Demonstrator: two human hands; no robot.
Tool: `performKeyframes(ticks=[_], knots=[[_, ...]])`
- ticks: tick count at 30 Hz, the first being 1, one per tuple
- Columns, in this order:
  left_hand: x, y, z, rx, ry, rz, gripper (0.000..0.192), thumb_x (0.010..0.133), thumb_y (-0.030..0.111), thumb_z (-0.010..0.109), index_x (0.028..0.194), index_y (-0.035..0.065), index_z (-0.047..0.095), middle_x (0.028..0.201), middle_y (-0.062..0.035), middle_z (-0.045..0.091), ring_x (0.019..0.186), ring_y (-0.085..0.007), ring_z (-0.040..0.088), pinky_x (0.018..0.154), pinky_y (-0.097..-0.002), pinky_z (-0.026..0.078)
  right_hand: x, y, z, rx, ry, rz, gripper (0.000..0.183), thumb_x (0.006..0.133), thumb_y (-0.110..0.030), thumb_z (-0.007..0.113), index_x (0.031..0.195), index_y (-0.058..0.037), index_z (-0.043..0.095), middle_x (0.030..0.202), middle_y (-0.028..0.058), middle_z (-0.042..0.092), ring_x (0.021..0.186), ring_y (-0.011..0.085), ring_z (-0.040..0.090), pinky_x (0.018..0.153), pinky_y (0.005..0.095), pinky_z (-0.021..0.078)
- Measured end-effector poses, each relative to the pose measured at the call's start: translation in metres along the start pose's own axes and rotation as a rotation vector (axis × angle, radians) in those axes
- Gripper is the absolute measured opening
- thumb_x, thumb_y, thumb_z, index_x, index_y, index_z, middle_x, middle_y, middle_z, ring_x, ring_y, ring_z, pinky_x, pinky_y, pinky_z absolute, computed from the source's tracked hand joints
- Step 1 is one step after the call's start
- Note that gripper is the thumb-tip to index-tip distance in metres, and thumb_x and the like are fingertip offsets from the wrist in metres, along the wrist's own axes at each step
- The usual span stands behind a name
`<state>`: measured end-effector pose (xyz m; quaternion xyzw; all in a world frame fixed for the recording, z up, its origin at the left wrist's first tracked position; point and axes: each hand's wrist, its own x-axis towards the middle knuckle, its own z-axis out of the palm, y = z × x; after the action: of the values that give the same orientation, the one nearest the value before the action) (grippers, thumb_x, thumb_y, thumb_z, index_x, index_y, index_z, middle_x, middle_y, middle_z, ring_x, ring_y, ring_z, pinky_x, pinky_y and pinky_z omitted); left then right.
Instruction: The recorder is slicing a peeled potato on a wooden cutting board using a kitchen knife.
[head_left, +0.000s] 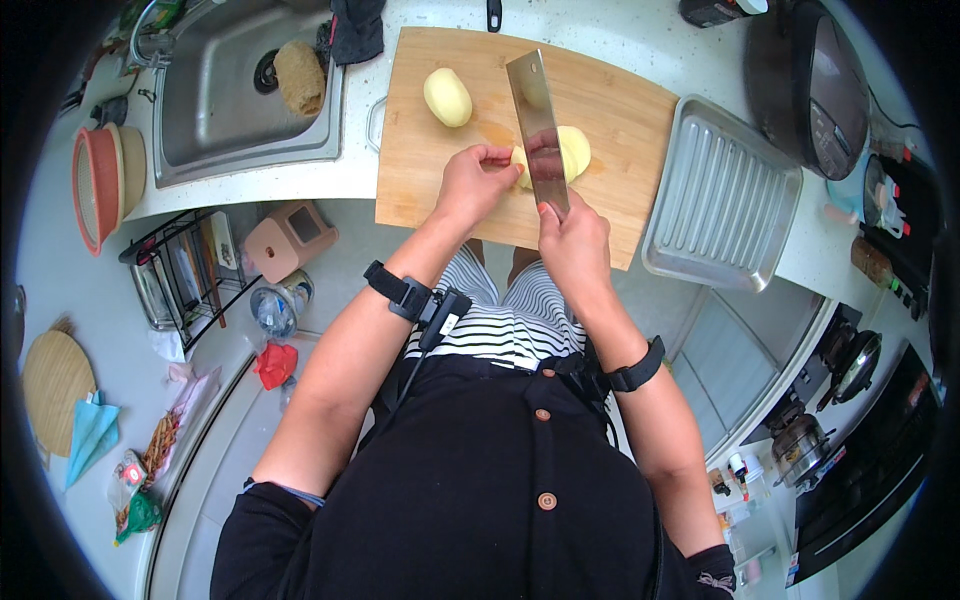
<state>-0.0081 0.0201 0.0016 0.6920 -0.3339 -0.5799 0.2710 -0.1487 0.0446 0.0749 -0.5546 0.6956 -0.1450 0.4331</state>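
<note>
On the bamboo cutting board (607, 97), my right hand (576, 241) grips a Chinese cleaver (537, 112) by its handle, which the fingers hide. The broad blade stands over a peeled, partly sliced potato (576, 152), whose slices lean together to its right. My left hand (480, 182) is to the left of the blade, its fingertips pinching a pale potato slice (519, 159). A whole peeled potato (448, 97) lies apart at the board's upper left. The blade's lower edge and its contact with the potato are hidden.
A ribbed metal tray (724, 191) stands right of the board, with a dark rice cooker (802, 90) behind it. To the left, a steel sink (217, 97) holds a brown sponge-like thing (300, 78). A dark cloth (358, 31) hangs at the sink's edge. The board's front edge overhangs the counter.
</note>
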Motion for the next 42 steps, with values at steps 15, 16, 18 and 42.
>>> performKeyframes(ticks=[15, 16, 18, 42], knots=[[-0.003, 0.001, 0.002, -0.087, 0.001, -0.038, 0.032, 0.079, 0.009, 0.070, 0.104, -0.0079, 0.061, 0.095, -0.0131, 0.068, 0.086, -0.0158, 0.064, 0.077, -0.0262, 0.051, -0.003, 0.005, 0.004, -0.012, -0.039, 0.010, 0.016, 0.083, -0.007, 0.058, 0.097, 0.0021, 0.060, 0.076, 0.0253, 0.063, 0.074, 0.0438, 0.061, 0.068, 0.0494, 0.0485], [-0.003, 0.001, 0.002, -0.095, 0.000, -0.040, 0.031, 0.079, 0.009, 0.070, 0.104, -0.0079, 0.061, 0.095, -0.0129, 0.068, 0.086, -0.0155, 0.064, 0.077, -0.0262, 0.050, -0.005, 0.008, 0.004, -0.020, -0.042, 0.022, 0.016, 0.083, -0.007, 0.058, 0.097, 0.0021, 0.060, 0.075, 0.0253, 0.063, 0.074, 0.0441, 0.061, 0.069, 0.0495, 0.0485], [-0.004, 0.001, 0.002, -0.104, 0.001, -0.044, 0.031, 0.079, 0.009, 0.070, 0.103, -0.0079, 0.061, 0.094, -0.0128, 0.068, 0.086, -0.0153, 0.063, 0.077, -0.0261, 0.050, -0.007, 0.011, 0.006, -0.030, -0.048, 0.034, 0.017, 0.083, -0.007, 0.058, 0.097, 0.0022, 0.059, 0.075, 0.0253, 0.063, 0.074, 0.0444, 0.061, 0.069, 0.0495, 0.0485], [-0.005, -0.001, -0.004, -0.186, -0.102, -0.090, 0.027, 0.086, 0.004, 0.062, 0.109, -0.0083, 0.057, 0.104, -0.0123, 0.064, 0.098, -0.0163, 0.061, 0.086, -0.0267, 0.050, 0.004, 0.002, 0.014, -0.033, -0.076, 0.066, 0.022, 0.083, -0.007, 0.058, 0.101, 0.0056, 0.058, 0.080, 0.0269, 0.063, 0.079, 0.0441, 0.062, 0.072, 0.0478, 0.0489]])
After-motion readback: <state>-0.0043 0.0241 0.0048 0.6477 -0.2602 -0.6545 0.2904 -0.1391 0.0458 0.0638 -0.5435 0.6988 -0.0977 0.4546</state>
